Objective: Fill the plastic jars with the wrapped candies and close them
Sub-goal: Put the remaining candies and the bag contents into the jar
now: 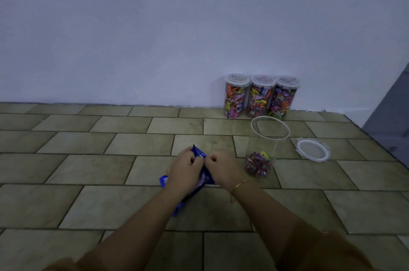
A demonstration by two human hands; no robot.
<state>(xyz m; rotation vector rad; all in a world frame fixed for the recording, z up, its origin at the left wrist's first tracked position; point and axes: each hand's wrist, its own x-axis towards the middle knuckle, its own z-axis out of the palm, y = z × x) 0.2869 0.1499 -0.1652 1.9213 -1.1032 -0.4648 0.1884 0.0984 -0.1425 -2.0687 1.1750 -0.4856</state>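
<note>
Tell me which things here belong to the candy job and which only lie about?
Job: blue foil candy bag, gripped by left hand and right hand; open clear plastic jar; round white lid; three closed full jars.
Lying about: nothing visible.

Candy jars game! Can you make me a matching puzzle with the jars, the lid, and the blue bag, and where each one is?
Things:
1. three full jars
2. open jar
3. white lid
4. blue bag

Places or states:
A. pinched by both the left hand and the right hand
B. lying flat on the floor tiles, right of the open jar
C. lined up against the wall, lids on
D. standing uncovered, only a few candies at the bottom

Pairs: 1-C, 2-D, 3-B, 4-A
</note>
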